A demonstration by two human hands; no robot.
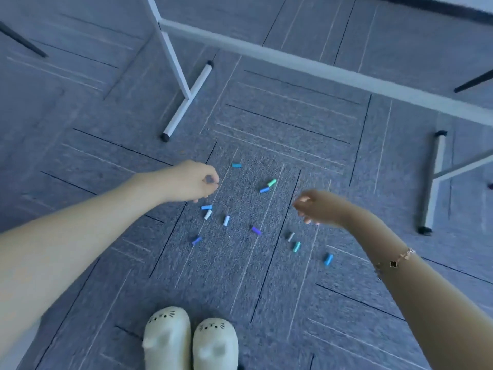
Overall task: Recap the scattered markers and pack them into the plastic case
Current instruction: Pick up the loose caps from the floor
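The risk I see is that the small marker caps [256,230] lie loose on the carpet floor [266,276] below and between both hands, well apart from one another, so a hurried pinch could flick one away or one could be missed against the patterned tiles; no marker bodies or plastic case are in view. The left hand [192,181] hovers above the floor with fingers curled toward the thumb, perhaps pinching something too small to tell, and the right hand [316,206] hangs with fingers loosely curled, seemingly holding nothing
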